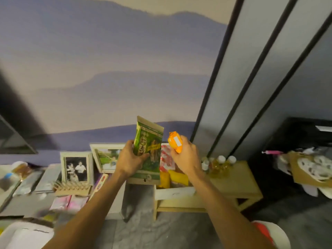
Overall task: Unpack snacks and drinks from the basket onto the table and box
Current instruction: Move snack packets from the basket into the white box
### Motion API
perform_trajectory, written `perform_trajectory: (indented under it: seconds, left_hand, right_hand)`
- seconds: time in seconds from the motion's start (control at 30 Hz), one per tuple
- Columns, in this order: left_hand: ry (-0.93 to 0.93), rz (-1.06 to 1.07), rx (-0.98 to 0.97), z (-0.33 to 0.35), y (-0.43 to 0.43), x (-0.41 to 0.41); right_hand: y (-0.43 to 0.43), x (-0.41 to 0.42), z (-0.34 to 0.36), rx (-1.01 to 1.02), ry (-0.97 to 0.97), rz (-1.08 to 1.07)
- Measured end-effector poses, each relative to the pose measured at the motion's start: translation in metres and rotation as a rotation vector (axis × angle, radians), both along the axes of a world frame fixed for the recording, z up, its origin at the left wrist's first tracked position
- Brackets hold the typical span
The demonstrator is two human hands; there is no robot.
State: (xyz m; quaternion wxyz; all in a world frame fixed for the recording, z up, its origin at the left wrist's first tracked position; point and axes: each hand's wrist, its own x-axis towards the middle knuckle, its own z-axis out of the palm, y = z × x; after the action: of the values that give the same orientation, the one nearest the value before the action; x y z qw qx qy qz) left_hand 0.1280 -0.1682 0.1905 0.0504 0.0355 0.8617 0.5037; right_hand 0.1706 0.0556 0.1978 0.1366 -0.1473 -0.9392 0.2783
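Left hand: my left hand [129, 159] is raised in front of me, fingers [143, 156] closed around the lower left edge of a green snack bag [148, 150].
Green snack bag: held upright and tilted a little to the right, its brown top edge against the wall, its bottom edge hanging just above the basket.
Right hand: my right hand [186, 155] is up beside the left, fingers wrapped tight on a small orange packet [175, 144].
Orange packet: it sticks up out of my fist, white label facing me, just right of the green bag and apart from it.
Basket: the pale basket [173, 193] sits on the left end of the low wooden bench [239, 182], directly under my hands.
Still in the basket: 2 yellow packets [177, 177] and a red and white packet [167, 159] standing behind them.
Bottles: a cluster of small bottles with white caps [221, 163] stands at the back of the bench, right of the basket.
Left side: 2 framed photos [77, 168] lean against the wall on a grey surface [18, 207], with pink packets [69, 202] lying in front of them; that area is blurred.
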Motion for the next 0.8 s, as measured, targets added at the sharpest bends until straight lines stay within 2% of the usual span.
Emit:
perform_trajectory:
  seconds: [0.23, 0.57, 0.8]
  left_hand:
    - [-0.228, 0.032, -0.040, -0.091, 0.105, -0.026]
    - [-0.436, 0.203, -0.082, -0.200, 0.141, -0.051]
    - [-0.385, -0.008, -0.299, -0.237, 0.134, -0.071]
  right_hand:
    - [0.101, -0.023, -0.090, 0.023, -0.230, -0.033]
    - [0.094, -0.050, -0.208, -0.044, -0.382, 0.015]
    - [0.090, -0.053, -0.252, -0.120, -0.468, -0.040]
